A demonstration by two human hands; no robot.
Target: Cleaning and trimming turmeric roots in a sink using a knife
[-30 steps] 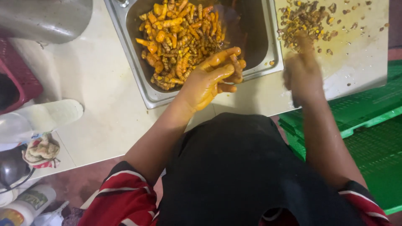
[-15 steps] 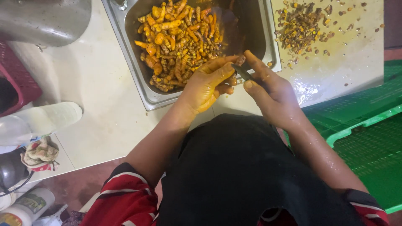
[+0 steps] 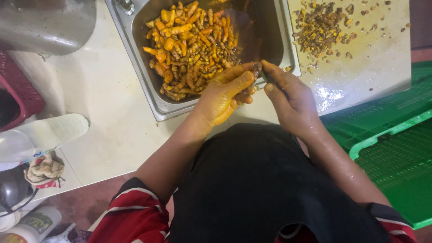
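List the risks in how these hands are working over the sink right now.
1. The right hand seems to work a small dark tool against a root pinched in the left hand; with fingers this close, a slip could nick them.
2. The counter looks wet and strewn with peel scraps, so pieces may slide off.

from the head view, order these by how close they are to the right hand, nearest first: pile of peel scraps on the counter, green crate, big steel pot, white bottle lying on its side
Measured from the right hand:
1. Pile of peel scraps, on the counter just beyond the hand.
2. Green crate, to its right; nearly as close, a narrow call.
3. White bottle, lying far left.
4. Steel pot, top left corner, farthest.
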